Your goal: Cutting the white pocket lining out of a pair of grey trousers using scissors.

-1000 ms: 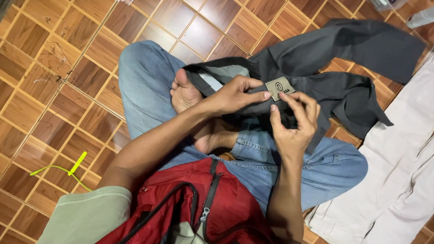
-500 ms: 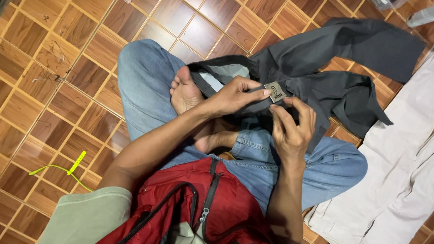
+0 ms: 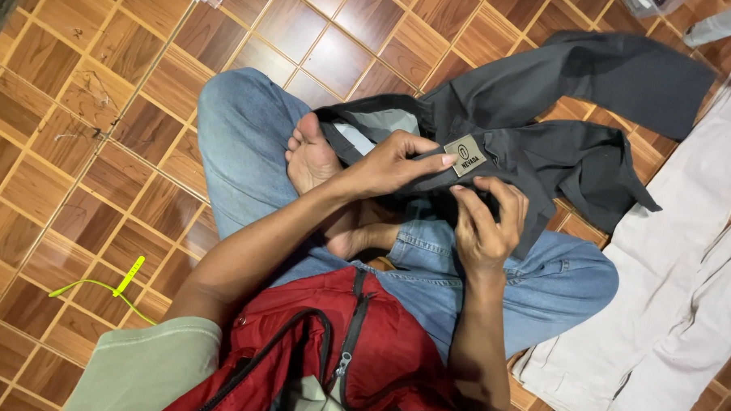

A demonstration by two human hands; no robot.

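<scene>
Wooden parquet floor point(image 3: 78, 98) fills the head view, and you sit cross-legged on it in blue jeans point(image 3: 238, 144), one bare foot point(image 3: 310, 159) turned up. Across your lap lies a dark grey garment point(image 3: 563, 115); its long axis runs from your shins up and right over the floor. Your left hand point(image 3: 391, 162) pinches a fold of it, thumb and fingertips closed on the cloth just left of a tan patch point(image 3: 465, 155). Your right hand point(image 3: 482, 222) sits below that patch, fingers curled into the fabric, so that grip is closed on the garment too. The patch lies between the two hands, nearer the left fingertips. A red bag point(image 3: 336, 350) rests against your body, pale trousers point(image 3: 687, 281) lie to the right, a yellow-green tie point(image 3: 124, 280) to the left
</scene>
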